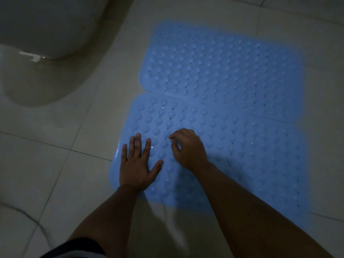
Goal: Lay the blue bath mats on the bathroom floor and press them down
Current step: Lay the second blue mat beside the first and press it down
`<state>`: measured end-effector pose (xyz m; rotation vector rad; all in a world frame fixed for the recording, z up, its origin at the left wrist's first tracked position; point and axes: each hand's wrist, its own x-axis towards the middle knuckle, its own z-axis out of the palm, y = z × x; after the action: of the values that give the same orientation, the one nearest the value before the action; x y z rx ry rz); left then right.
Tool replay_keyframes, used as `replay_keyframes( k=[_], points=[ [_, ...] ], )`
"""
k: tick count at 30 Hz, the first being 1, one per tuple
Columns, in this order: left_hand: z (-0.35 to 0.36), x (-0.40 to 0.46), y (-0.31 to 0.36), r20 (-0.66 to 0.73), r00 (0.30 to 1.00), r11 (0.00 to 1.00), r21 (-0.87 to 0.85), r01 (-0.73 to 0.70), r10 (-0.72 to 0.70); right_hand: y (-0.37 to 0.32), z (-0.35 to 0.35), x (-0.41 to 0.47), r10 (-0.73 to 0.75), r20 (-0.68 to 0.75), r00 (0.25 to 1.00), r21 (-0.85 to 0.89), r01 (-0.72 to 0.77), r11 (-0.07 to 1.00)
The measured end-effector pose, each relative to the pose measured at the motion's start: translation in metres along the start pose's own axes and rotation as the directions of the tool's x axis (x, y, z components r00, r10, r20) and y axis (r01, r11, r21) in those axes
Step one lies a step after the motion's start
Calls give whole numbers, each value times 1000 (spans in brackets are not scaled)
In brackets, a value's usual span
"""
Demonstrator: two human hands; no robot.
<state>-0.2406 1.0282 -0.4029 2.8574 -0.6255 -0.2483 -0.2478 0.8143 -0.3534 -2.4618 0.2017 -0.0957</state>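
2 soft, floppy, studded blue bath mats, the near mat (232, 155) and the far mat (223, 67), lie edge to edge on the tiled floor (55, 164), best flattened by pressing: the left hand (137, 164) lies flat-fingered at the near-left corner while the right hand (188, 148) curls fingertips down, gripping nothing.

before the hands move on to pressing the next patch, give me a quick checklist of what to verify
1. Both blue bath mats on the tiled floor: near mat and far mat ok.
2. Left hand flat on the near mat's left edge: ok.
3. Right hand pressing: not ok, fingers curled, fingertips only.
4. Seam between the mats: they meet, overlap cannot tell.
5. Suction cups gripping the floor: cannot tell.
6. Mats apart from the toilet base: ok.
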Motion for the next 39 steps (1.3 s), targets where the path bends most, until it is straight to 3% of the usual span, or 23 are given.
replay_keyframes(
  k=[4,7,10,17,22,39],
  points=[
    [-16,3,-3,30,999,997,-71,13,-11,-6,-19,-7,119,69,991,-7,-118,993],
    [-32,15,-6,-81,996,999,-31,-31,28,-9,-34,-13,155,106,982,-25,-153,988],
    [-36,30,1,-104,993,998,-8,-59,58,-6,-44,-16,163,132,978,-73,-154,985],
    [-31,44,46,-116,974,980,-15,-199,196,2,-53,-16,206,112,972,-160,-188,969],
    [-29,47,63,-58,973,975,7,-223,223,7,-53,-17,283,88,955,-109,-273,956],
    [-27,94,108,-20,961,960,-41,-276,275,37,-59,11,358,13,934,-69,-356,932]
  ],
)
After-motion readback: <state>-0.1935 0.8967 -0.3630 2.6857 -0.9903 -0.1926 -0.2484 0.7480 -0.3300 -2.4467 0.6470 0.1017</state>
